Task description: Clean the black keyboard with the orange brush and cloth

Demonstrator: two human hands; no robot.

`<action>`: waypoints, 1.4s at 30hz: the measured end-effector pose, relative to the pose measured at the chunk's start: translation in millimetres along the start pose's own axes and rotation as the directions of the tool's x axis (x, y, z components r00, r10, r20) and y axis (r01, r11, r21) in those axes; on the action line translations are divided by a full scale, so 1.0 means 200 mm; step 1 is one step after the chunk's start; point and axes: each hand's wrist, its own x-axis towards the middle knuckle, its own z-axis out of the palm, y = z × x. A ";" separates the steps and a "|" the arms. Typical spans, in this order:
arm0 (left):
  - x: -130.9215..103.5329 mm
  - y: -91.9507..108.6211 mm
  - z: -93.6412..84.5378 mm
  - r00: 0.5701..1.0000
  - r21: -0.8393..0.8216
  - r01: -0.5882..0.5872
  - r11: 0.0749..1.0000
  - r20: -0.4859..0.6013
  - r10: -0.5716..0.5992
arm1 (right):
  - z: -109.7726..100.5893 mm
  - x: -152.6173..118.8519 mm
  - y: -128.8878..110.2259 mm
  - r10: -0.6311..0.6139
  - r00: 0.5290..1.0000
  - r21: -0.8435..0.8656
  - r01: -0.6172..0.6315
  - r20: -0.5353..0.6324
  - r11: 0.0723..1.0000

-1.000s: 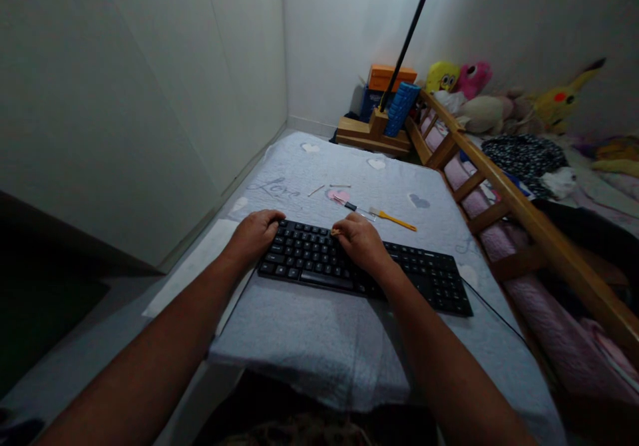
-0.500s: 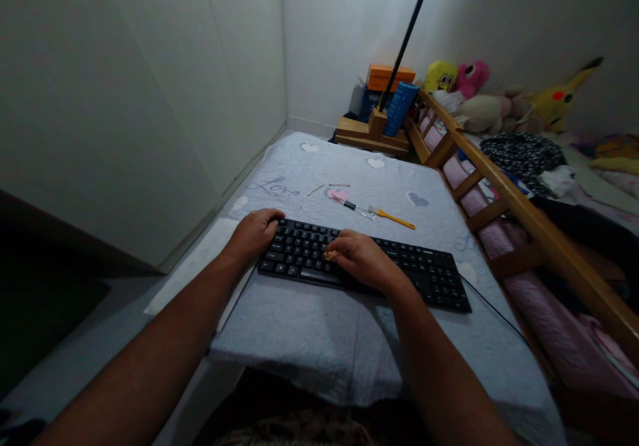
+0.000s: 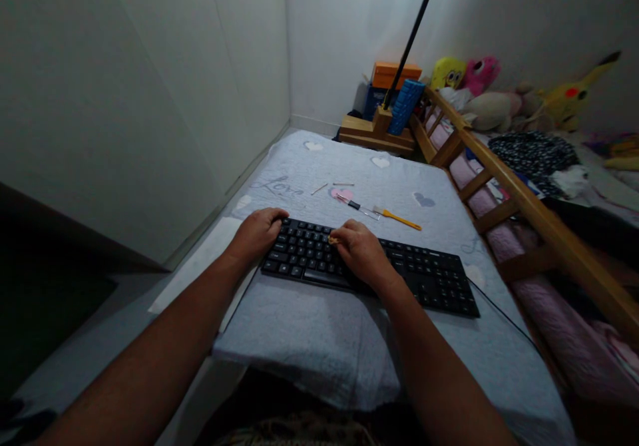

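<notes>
A black keyboard (image 3: 314,275) lies across the cloth-covered table. Around its left end, my left hand (image 3: 259,233) is closed, with the thumb and fingers on the edge. My right hand (image 3: 362,249) pinches a small tan piece (image 3: 333,239), perhaps cloth or sponge, against the keys near the middle. Beyond the keyboard lie a yellow-handled brush (image 3: 402,220), a thin tool with a black middle (image 3: 354,204) and two small sticks, one of them a pale stick (image 3: 343,184).
A wooden bed rail (image 3: 529,200) runs along the right, with plush toys behind it. A cable (image 3: 504,309) trails from the keyboard's right end. At the back stand a wooden stand (image 3: 377,141), a blue roller (image 3: 405,108) and an orange box (image 3: 394,73). A pale panel (image 3: 150,100) rises at left.
My right hand has moved slightly up the keys, away from me, with the tan piece. My left hand stays on the keyboard's left end. The whole view has shifted a little.
</notes>
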 end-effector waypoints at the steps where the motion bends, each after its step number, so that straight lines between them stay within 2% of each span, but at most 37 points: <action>1: 0.00 0.00 0.00 1.000 0.005 -0.003 1.000 0.004 0.003 | 0.00 -0.01 -0.01 -0.006 1.000 0.001 0.006 0.012 1.000; 11: 0.01 0.00 0.00 1.000 0.026 -0.003 1.000 0.015 0.003 | -0.04 -0.09 -0.08 -0.074 0.991 0.074 0.066 0.116 0.995; 20: 0.00 0.01 0.00 1.000 0.018 0.004 1.000 -0.002 -0.004 | -0.02 -0.16 -0.10 -0.128 0.978 0.179 0.098 0.166 0.979; 36: 0.00 0.00 0.00 1.000 0.011 0.007 1.000 0.001 -0.007 | -0.06 -0.22 -0.14 -0.179 0.948 0.201 0.128 0.263 0.971; 42: 0.00 0.00 0.00 1.000 0.009 0.003 1.000 0.004 -0.003 | -0.12 -0.22 -0.13 -0.205 0.930 0.262 0.125 0.305 0.957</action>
